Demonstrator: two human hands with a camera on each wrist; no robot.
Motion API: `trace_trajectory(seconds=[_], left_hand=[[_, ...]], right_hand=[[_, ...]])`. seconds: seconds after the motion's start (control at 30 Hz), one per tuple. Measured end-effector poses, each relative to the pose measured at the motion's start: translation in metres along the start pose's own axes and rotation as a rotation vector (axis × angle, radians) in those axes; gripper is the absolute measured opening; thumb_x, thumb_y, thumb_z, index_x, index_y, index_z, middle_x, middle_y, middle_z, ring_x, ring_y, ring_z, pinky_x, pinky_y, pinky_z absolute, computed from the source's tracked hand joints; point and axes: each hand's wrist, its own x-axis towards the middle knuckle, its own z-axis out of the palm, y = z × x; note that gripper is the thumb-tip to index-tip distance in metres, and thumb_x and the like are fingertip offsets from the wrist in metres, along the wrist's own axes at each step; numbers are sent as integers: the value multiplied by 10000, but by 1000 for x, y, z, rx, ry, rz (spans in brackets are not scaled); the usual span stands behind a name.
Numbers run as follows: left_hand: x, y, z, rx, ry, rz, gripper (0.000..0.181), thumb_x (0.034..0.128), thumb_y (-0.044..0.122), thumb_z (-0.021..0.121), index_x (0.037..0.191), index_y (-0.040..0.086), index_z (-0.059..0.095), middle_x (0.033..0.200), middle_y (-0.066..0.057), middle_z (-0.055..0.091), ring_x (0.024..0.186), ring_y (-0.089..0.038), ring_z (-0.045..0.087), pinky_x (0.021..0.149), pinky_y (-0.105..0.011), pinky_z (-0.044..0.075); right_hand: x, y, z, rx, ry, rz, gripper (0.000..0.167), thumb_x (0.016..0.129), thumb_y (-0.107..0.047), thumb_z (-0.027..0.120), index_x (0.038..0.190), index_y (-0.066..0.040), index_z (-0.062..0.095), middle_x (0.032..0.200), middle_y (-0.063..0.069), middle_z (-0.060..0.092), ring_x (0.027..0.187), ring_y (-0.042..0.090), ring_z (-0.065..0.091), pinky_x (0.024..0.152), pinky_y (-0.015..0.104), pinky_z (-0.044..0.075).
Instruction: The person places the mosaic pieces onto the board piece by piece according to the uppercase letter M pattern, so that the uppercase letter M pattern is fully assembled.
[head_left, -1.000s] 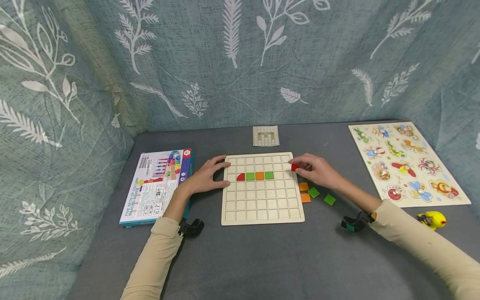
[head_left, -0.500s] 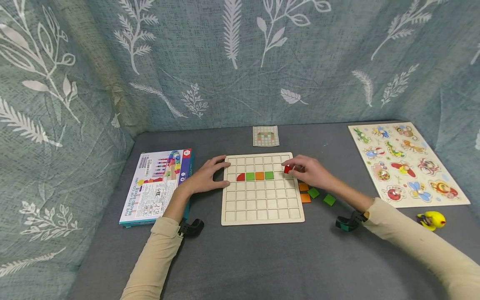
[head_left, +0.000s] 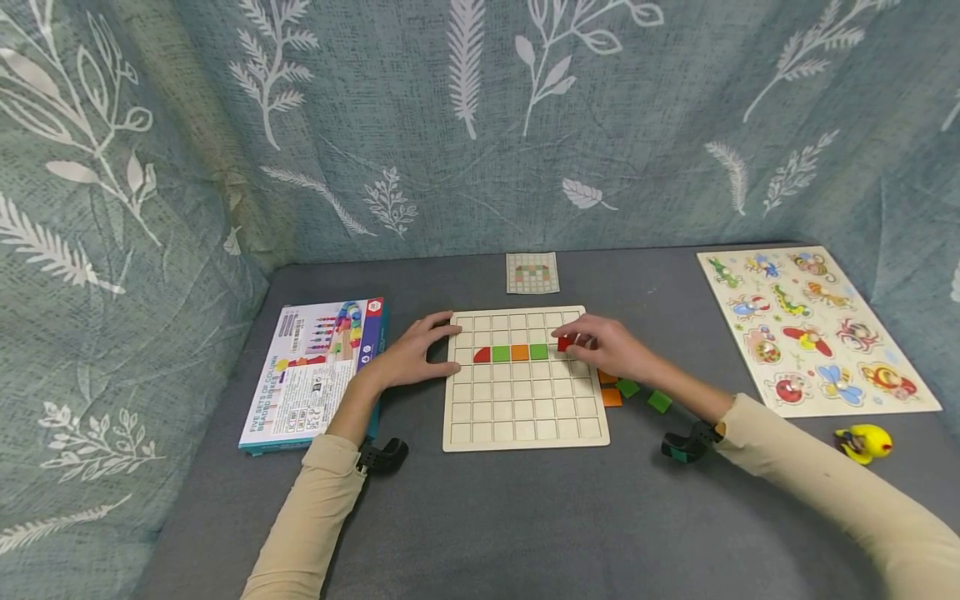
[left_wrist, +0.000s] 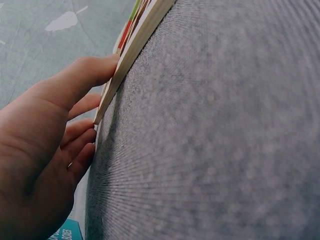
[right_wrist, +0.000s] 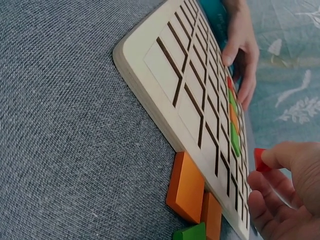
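While your right hand (head_left: 613,347) pinches the red tile (head_left: 563,343) | left hand (head_left: 405,355) touches board (head_left: 525,409), fingers apart | slack pinch could drop tile askew

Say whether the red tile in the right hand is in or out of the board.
Out: the right hand pinches the red tile, and the right wrist view shows it raised above the wooden grid board.

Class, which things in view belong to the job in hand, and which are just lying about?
In the job:
wooden grid board, touched by the left hand
red piece, pinched by the right hand
four pieces set in the board
loose orange tiles
loose green tiles
pattern card, probably the guide

Probably lying about:
bead box
picture board
yellow toy
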Motion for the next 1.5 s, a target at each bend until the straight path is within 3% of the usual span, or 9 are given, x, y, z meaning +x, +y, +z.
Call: trace_trajectory(seconds=[0.43,1.07,1.5], left_hand=[[0,-1,0,-5,0,7,659,911,322,671,1471,85,419,1600,-151,208,1471,-414,177,1127,-635,256],[1,-4,1,3,1,16,667,911,335,669,1474,87,413,1600,-153,204,1469,-421,173,1124,-641,255],[1,-3,1,-13,-6,-3,672,902,331,678,1476,103,414,1604,-135,203,1479,-402,164,1130,-635,256]], right_hand=[[2,1,6,-24,-30,-32,295,889,-10,655,1183,-24,677,1023,140,677,828,226,649,685,273,522],[6,1,11,-38,-92,6,282,906,-38,644,1183,-60,692,995,86,696,777,118,588,679,234,491],[10,0,15,-121,-93,10,299,914,-55,644,1209,-28,684,1004,127,652,734,117,486,610,225,382]])
